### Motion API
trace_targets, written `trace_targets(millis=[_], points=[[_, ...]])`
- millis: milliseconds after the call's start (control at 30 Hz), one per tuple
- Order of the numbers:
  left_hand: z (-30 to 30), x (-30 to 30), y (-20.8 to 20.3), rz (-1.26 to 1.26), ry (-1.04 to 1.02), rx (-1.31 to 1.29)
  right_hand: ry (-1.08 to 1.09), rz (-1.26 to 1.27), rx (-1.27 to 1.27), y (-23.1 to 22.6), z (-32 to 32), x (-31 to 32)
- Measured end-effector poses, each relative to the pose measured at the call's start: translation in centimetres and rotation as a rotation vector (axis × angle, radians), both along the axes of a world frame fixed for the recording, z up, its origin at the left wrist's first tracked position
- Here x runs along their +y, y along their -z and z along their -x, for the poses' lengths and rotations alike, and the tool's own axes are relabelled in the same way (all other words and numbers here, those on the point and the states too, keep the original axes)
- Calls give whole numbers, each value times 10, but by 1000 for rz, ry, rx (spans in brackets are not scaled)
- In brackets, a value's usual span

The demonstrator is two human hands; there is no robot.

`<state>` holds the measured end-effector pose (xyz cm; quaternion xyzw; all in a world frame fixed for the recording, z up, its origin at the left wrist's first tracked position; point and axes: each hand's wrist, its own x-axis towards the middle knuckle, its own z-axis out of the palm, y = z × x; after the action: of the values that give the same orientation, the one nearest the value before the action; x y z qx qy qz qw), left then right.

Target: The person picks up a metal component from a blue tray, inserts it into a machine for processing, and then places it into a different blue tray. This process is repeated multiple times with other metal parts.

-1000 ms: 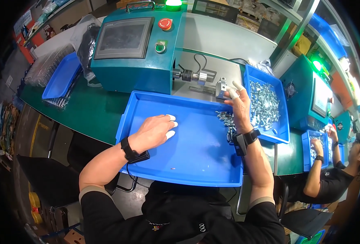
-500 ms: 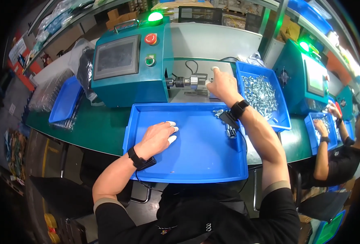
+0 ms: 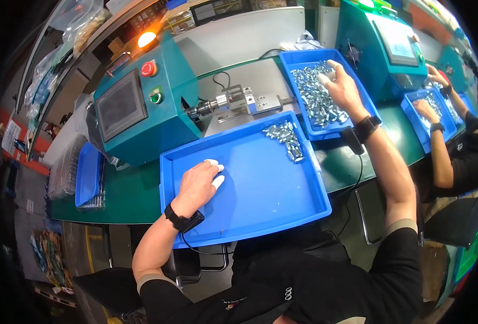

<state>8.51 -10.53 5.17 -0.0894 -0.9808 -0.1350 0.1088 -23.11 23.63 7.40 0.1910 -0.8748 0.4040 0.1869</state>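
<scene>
My right hand (image 3: 345,92), with white finger cots, hovers over or touches the heap of small shiny metal fittings (image 3: 315,105) in the blue bin (image 3: 369,110) at the right. Its thumb and forefinger are apart, and nothing shows between them. Over the left part of a large shallow blue tray (image 3: 260,191) is my left hand (image 3: 197,183), also in white finger cots, fingers loosely spread and holding nothing visible. A small pile of the same metal fittings (image 3: 287,139) lies in the tray's far right corner. Behind the tray, the machine's metal chuck (image 3: 204,108) faces a clamping fixture (image 3: 250,100).
The teal machine (image 3: 142,102) carries a dark screen, a red button and a glowing orange lamp (image 3: 146,39). A smaller blue tray (image 3: 88,175) lies at the left. At the right, a co-worker's hands (image 3: 427,110) are by another bin, near a second teal machine (image 3: 379,51).
My right hand has left the fixture and moved right to the bin of fittings. The machine's lamp went from green to orange. My view has tilted and shifted; my left hand stays over the tray.
</scene>
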Motion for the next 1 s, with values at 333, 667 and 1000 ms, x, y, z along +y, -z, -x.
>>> trace_targets(millis=[333,667,1000], points=[[85,98,-4,-93,383,45,-90,467,-160,27,-34,-10],[101,114,7,11,426,-66,-186,559,-190,30,-37,-2],[143,79,-47,-142,151,240,-246,512,-255,27,-50,1]])
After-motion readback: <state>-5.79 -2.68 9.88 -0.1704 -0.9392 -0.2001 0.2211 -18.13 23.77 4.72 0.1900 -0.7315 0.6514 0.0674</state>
